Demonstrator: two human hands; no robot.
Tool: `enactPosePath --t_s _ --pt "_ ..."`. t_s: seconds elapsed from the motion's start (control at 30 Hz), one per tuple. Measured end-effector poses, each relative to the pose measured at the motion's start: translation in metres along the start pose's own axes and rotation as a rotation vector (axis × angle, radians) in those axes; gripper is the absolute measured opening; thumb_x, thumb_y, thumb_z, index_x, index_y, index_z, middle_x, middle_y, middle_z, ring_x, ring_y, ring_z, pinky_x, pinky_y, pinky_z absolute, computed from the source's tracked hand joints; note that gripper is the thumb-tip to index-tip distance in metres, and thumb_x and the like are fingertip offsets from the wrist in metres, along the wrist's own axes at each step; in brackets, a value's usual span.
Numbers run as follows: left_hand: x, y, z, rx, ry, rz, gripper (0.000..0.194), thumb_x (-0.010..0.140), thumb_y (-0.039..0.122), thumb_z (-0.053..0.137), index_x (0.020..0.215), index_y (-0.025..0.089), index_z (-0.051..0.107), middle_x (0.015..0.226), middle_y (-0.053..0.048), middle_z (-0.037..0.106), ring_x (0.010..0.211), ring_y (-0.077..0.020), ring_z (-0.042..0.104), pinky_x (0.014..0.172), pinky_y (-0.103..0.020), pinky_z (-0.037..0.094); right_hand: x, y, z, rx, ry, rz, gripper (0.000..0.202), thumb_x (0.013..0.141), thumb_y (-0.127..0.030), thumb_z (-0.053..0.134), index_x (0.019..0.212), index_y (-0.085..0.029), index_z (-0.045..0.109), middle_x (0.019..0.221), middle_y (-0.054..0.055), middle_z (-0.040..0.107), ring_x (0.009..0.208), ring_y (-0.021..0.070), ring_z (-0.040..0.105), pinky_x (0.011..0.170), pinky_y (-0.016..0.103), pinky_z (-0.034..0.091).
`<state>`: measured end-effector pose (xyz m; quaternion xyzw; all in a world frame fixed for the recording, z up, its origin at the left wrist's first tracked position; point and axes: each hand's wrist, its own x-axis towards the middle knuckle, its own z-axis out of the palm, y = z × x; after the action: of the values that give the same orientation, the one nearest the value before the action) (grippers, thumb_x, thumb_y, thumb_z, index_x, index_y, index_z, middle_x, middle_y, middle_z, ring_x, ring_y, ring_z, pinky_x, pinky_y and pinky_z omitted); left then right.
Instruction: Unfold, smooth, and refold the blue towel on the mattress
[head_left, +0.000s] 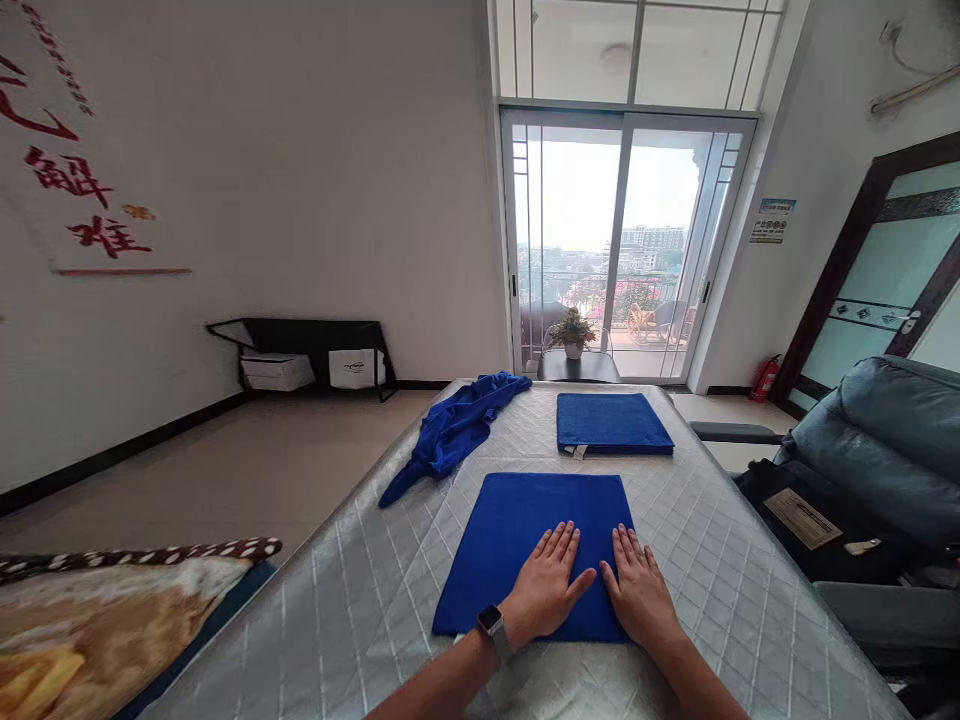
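A flat, folded blue cloth point(517, 545) lies before me on a silver quilted table cover point(352, 590). My left hand point(550, 583) rests flat on its right half, fingers stretched out; a watch point(491, 622) is on that wrist. My right hand point(637, 585) lies flat along the cloth's right edge, its fingers straight. Farther back sits a neat stack of folded blue cloths point(613, 422) with a whitish tag at its front edge. To the left of it a crumpled blue cloth point(457, 425) lies loosely near the cover's left edge.
On the right stand a dark armchair point(877, 440) and a bag with a brown label point(802, 518). A patterned blanket point(127, 620) is at lower left. Beyond the table are a potted plant point(574, 330) and sliding glass doors point(626, 240). A black rack point(315, 345) stands by the wall.
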<state>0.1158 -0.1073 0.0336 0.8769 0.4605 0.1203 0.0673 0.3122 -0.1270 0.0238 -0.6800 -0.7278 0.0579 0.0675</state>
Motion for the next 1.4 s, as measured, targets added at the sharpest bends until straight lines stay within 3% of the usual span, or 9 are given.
enactPosePath --t_s 0.2,0.37,0.6,0.77,0.97,1.17,1.27,1.4 --pt "-0.067 -0.071 -0.014 0.086 0.008 -0.229 0.075 0.100 0.063 0.019 0.157 0.014 0.022 0.164 -0.010 0.022 0.151 -0.0263 0.020 0.122 -0.046 0.023 -0.001 -0.002 -0.003 0.010 0.006 0.007 0.069 0.099 -0.049 0.018 0.157 -0.011 0.022 0.164 0.006 0.016 0.152 0.0210 0.011 0.123 0.043 0.008" --pt "-0.098 -0.091 -0.013 0.129 0.026 -0.290 0.076 0.100 0.063 0.021 0.157 0.014 0.019 0.164 -0.009 0.018 0.152 -0.0258 0.017 0.123 -0.047 0.020 -0.001 -0.001 0.001 0.004 0.026 -0.004 0.069 0.100 -0.050 0.019 0.157 -0.011 0.022 0.164 0.007 0.018 0.152 0.0213 0.013 0.123 0.043 0.010" --pt "-0.097 -0.084 -0.018 0.107 0.046 -0.307 0.079 0.098 0.066 0.021 0.156 0.012 0.023 0.163 -0.011 0.022 0.152 -0.0271 0.018 0.123 -0.048 0.022 -0.004 -0.003 -0.008 -0.034 0.064 -0.037 0.067 0.101 -0.049 0.020 0.156 -0.011 0.025 0.163 0.009 0.024 0.152 0.0210 0.014 0.123 0.044 0.011" --pt "-0.098 -0.084 -0.019 0.092 0.051 -0.305 0.080 0.098 0.066 0.020 0.156 0.010 0.023 0.163 -0.012 0.020 0.152 -0.0269 0.018 0.123 -0.048 0.021 -0.023 -0.007 -0.017 -0.030 0.080 -0.063 0.066 0.101 -0.049 0.019 0.156 -0.013 0.027 0.163 0.007 0.025 0.151 0.0205 0.015 0.123 0.042 0.013" --pt "-0.098 -0.080 -0.023 0.092 0.051 -0.314 0.081 0.098 0.067 0.021 0.155 0.010 0.025 0.163 -0.012 0.021 0.151 -0.0270 0.019 0.123 -0.049 0.022 -0.054 -0.007 -0.004 -0.047 0.039 -0.011 0.069 0.100 -0.052 0.019 0.155 -0.010 0.025 0.163 0.007 0.019 0.152 0.0217 0.013 0.123 0.044 0.015" --pt "-0.098 -0.080 -0.027 0.115 0.009 -0.345 0.082 0.098 0.066 0.022 0.155 0.008 0.026 0.163 -0.014 0.023 0.151 -0.0271 0.019 0.123 -0.047 0.022 -0.062 -0.004 0.002 0.031 0.041 0.001 0.071 0.100 -0.055 0.018 0.156 -0.012 0.023 0.164 0.006 0.018 0.152 0.0209 0.011 0.124 0.044 0.014" --pt "-0.090 -0.064 -0.026 0.132 0.036 -0.323 0.080 0.099 0.065 0.022 0.156 0.008 0.025 0.163 -0.014 0.022 0.151 -0.0273 0.020 0.122 -0.047 0.025 -0.061 -0.004 0.003 0.051 0.049 -0.008 0.070 0.100 -0.055 0.019 0.156 -0.013 0.024 0.164 0.005 0.019 0.152 0.0211 0.011 0.124 0.044 0.014" --pt "-0.066 -0.011 -0.016 0.081 -0.001 -0.090 0.073 0.101 0.059 0.021 0.157 0.013 0.020 0.164 -0.011 0.021 0.151 -0.0246 0.019 0.122 -0.044 0.026 -0.060 -0.003 0.005 0.032 0.046 -0.007 0.069 0.101 -0.053 0.021 0.155 -0.010 0.025 0.163 0.008 0.019 0.152 0.0223 0.012 0.124 0.045 0.013"
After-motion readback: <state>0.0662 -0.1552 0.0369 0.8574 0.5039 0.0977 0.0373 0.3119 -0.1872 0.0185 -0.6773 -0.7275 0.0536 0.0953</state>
